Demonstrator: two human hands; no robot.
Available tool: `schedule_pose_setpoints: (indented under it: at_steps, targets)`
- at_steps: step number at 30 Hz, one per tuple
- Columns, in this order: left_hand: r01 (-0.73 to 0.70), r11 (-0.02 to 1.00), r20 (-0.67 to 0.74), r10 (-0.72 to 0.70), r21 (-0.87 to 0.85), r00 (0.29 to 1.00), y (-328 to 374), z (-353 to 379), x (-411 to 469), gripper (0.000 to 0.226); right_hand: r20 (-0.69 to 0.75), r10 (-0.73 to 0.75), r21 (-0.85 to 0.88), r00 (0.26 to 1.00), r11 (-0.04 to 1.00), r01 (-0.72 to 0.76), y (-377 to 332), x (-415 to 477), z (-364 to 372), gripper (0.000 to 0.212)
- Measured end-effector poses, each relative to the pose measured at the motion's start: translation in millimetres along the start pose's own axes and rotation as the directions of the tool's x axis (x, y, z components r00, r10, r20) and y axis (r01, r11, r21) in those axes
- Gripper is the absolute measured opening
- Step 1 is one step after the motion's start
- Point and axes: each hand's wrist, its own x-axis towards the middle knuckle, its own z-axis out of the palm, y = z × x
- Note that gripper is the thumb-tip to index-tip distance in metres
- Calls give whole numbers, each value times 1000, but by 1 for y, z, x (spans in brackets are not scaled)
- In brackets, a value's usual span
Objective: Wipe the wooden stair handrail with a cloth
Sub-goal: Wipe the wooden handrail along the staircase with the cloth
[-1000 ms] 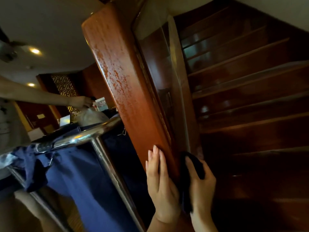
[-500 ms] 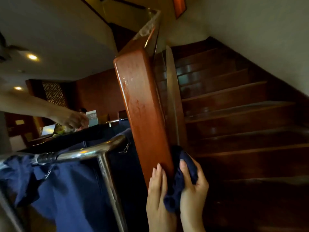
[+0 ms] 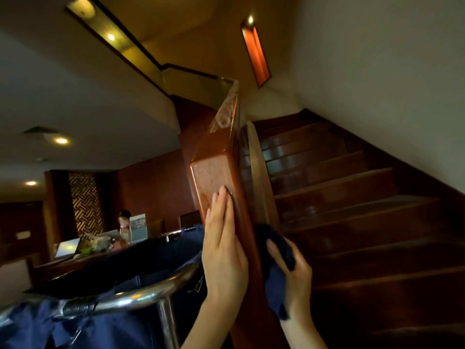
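Observation:
A glossy reddish wooden handrail with a square end post rises up the middle of the view, its top speckled with marks. My left hand lies flat against the post's front face, fingers straight and pointing up. On the right side of the post my right hand grips a dark blue cloth, bunched and pressed against the wood. Part of the cloth hangs below my palm.
A cart with a chrome bar and blue fabric bag stands at the lower left, touching the post. Dark wooden stairs climb on the right beside a pale wall. A cluttered desk sits behind the cart.
The view has tilted upward. My left hand slid higher up the post's face. My right hand keeps the cloth against the post's right side. The other person's arm at left is out of view.

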Motion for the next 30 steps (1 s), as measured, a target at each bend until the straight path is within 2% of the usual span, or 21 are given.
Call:
schedule_pose_setpoints:
  at_steps: [1, 3, 5, 8, 11, 12, 13, 14, 16, 17, 19, 21, 25, 27, 30]
  targets:
    - [14, 999, 30, -13, -49, 999, -1, -5, -29, 47, 1, 56, 52, 998, 997, -56, -2, 4, 3, 18]
    - [-10, 999, 71, 13, -50, 997, -7, -1, -45, 48, 72, 32, -33, 997, 999, -30, -11, 15, 29, 21]
    - [36, 989, 36, -31, -140, 999, -9, 0, -30, 47, 64, -103, -120, 993, 987, 110, -26, 33, 61, 16]
    - [82, 980, 79, -68, -184, 995, -7, -1, -33, 50, 159, -341, -296, 926, 879, 374, -49, 36, 96, 18]
    - [120, 950, 112, -91, -288, 989, -10, -3, -31, 51, 296, -476, -298, 828, 777, 554, -41, 14, 74, 28]
    - [101, 958, 123, -70, -270, 990, -12, -3, -29, 50, 310, -519, -318, 796, 733, 602, -32, 6, 60, 30]
    - [55, 968, 119, -27, -244, 993, -14, -3, -30, 50, 306, -541, -331, 783, 711, 620, -23, 0, 47, 31]
    - [0, 980, 113, 23, -201, 993, -15, -3, -32, 51, 244, -528, -338, 813, 740, 582, -17, 0, 40, 30]
    - [-26, 989, 91, 40, -147, 995, -14, -2, -33, 51, 116, -397, -295, 911, 862, 413, -17, 14, 42, 25]
    - [-1, 991, 80, 12, -137, 997, -13, -1, -34, 50, 111, -345, -293, 932, 885, 362, -22, 23, 50, 22]
    - [44, 988, 72, -33, -145, 997, -9, 0, -33, 49, 162, -363, -357, 917, 845, 398, -38, 37, 77, 19]
    - [47, 985, 60, -37, -168, 998, -7, 0, -33, 53, 217, -464, -390, 859, 766, 512, -53, 40, 105, 21]
    - [105, 954, 58, -92, -281, 994, -9, -1, -36, 54, 366, -652, -395, 664, 538, 745, -47, 23, 95, 30]
    - [108, 948, 80, -88, -300, 993, -9, -3, -39, 51, 461, -685, -435, 564, 380, 816, -35, 12, 69, 32]
    - [150, 926, 108, -120, -347, 987, -4, -6, -52, 56, 588, -661, -489, 466, 167, 856, -32, 4, 48, 34]
